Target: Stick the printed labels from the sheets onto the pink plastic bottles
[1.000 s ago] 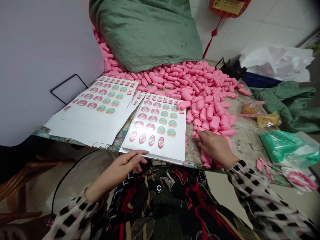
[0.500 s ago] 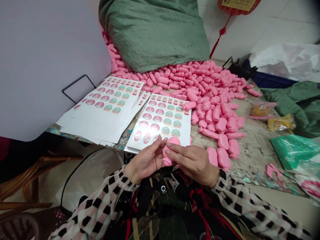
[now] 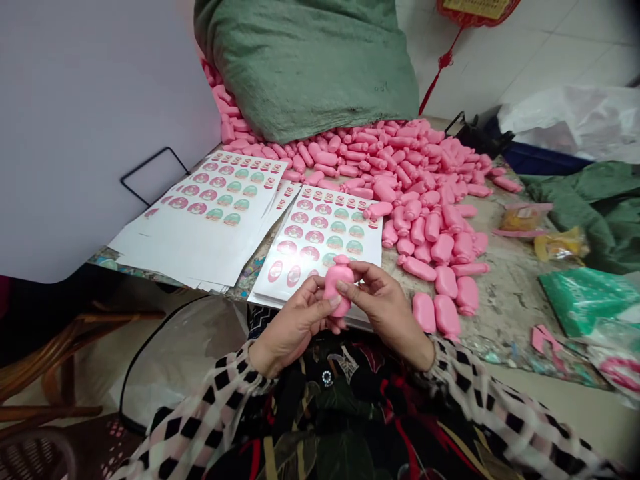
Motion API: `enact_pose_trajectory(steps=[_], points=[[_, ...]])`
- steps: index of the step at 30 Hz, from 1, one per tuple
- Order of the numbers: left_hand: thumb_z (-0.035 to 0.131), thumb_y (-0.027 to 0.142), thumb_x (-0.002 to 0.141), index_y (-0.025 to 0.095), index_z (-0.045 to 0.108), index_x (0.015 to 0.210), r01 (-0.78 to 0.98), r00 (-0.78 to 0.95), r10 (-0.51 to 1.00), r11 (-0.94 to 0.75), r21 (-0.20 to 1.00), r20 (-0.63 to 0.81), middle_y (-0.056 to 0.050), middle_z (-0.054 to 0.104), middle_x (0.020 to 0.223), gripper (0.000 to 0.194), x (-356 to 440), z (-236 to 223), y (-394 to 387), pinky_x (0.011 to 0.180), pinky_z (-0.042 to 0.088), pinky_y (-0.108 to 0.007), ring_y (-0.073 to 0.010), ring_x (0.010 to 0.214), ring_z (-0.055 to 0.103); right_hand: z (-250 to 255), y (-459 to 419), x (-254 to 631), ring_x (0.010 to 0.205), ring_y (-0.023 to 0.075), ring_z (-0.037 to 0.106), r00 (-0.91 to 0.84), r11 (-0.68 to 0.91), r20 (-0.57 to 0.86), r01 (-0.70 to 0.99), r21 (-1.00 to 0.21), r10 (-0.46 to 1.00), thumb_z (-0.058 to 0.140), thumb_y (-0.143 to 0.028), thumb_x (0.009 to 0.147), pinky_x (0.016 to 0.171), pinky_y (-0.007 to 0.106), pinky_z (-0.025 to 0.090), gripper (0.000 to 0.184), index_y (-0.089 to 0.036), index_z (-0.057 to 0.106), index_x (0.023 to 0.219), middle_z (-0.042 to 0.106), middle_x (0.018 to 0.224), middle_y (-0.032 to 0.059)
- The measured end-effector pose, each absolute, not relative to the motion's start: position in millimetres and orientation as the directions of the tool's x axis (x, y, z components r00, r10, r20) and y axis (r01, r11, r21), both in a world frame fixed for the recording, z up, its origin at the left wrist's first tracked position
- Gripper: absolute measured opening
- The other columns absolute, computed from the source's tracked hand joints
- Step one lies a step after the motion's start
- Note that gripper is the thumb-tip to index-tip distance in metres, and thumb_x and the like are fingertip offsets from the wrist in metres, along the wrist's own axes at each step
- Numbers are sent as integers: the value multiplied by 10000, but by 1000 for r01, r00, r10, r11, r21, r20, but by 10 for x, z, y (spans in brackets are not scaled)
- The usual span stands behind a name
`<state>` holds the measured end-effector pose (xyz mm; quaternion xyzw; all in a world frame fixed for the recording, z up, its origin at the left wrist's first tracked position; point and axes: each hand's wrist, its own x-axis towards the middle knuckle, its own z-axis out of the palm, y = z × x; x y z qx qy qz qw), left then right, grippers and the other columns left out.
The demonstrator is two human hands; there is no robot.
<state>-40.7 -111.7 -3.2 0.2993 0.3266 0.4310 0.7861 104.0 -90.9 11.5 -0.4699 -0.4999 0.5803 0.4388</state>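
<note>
A small pink plastic bottle [image 3: 339,280] is held upright between both hands, its narrow neck at the top. My left hand [image 3: 295,319] grips its left side, thumb on the front face. From the right, my right hand [image 3: 387,308] pinches the bottle with thumb and fingers. Just beyond the hands lies a stack of sticker sheets [image 3: 320,235] printed with pink and green oval labels. Farther left is a second pile of sticker sheets [image 3: 200,230], with much of its front part bare white. Several pink bottles [image 3: 447,316] lie close to the right hand.
A large heap of pink bottles [image 3: 400,153] spreads from under a green sack [image 3: 310,67]. At right are small wrapped packets [image 3: 561,245], a green plastic packet [image 3: 590,300] and a pink clip-like piece [image 3: 547,343]. A clear bag with a black rim [image 3: 170,353] hangs below the table edge.
The pink bottle has been turned over, so its neck now points up instead of down. My right hand has shifted from lying over the bottle to pinching its right side.
</note>
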Motion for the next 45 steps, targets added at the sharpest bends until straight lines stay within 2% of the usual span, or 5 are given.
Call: enact_pose_trajectory(steps=[4, 11, 17, 31, 45], points=[[572, 308, 841, 215, 461, 1090, -455, 386, 872, 465, 759, -302, -5, 593, 805, 288, -425, -41, -1118, 581, 468, -263, -126, 636, 589, 54, -916, 1052, 592, 96, 557, -387, -238, -207, -33, -971, 898, 647, -409, 768, 543, 259, 469, 346, -228, 587, 1056, 614, 963, 15], [605, 374, 789, 228, 540, 1050, 130, 118, 960, 239, 962, -255, -22, 621, 947, 306, -615, -31, -1027, 677, 437, -287, -146, 754, 569, -74, -753, 1368, 882, 176, 565, -250, 186, 24, 650, -737, 968, 446, -443, 903, 769, 318, 433, 326, -265, 621, 1112, 615, 994, 41], [447, 288, 869, 228, 565, 959, 828, 210, 978, -180, 531, 3, -56, 622, 984, 160, -656, -38, -941, 740, 402, -356, -237, 897, 556, -166, -745, 1338, 888, 192, 578, -285, 285, 64, 868, -407, 957, 430, -321, 923, 714, 307, 407, 252, -240, 606, 1084, 629, 964, 41], [527, 399, 841, 256, 554, 1188, 888, 270, 960, -217, 406, -77, -64, 506, 1358, 376, -674, -154, -824, 761, 448, -424, -329, 1063, 565, -169, -648, 1235, 816, 165, 553, -371, 380, 82, 902, -208, 925, 418, -295, 930, 646, 281, 353, 231, -214, 634, 913, 591, 915, 47], [515, 413, 848, 260, 507, 1273, 882, 289, 954, -234, 408, -80, -64, 442, 1414, 452, -658, -170, -812, 818, 435, -448, -345, 1100, 537, -314, -800, 1265, 789, 139, 546, -346, 352, 103, 810, -469, 933, 452, -266, 913, 672, 249, 407, 191, -214, 635, 917, 570, 894, 34]])
